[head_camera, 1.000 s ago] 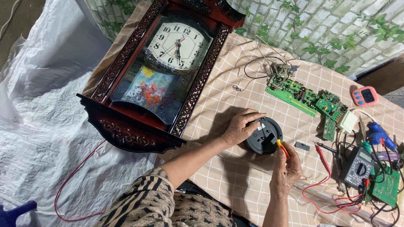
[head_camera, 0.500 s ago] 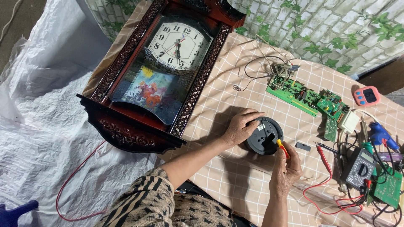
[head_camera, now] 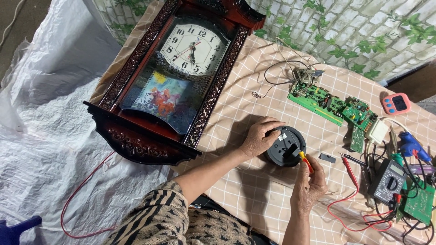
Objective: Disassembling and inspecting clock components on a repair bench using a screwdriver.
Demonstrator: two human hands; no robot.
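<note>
My left hand (head_camera: 260,136) rests palm-down on the round black unit (head_camera: 286,146), fingers curled over its rim at about ten o'clock, steadying it on the checked tablecloth (head_camera: 254,190). My right hand (head_camera: 309,186) sits just below the unit, at its five o'clock, closed around a small red-and-yellow tool (head_camera: 305,160). The tool's long axis runs from five o'clock up toward eleven, its tip meeting the unit's lower right edge. The two hands are apart, the unit between them; the left one is nearer, being in contact. I cannot make out the tool's tip or what it engages. The wooden wall clock (head_camera: 175,77) lies well apart at ten o'clock.
</note>
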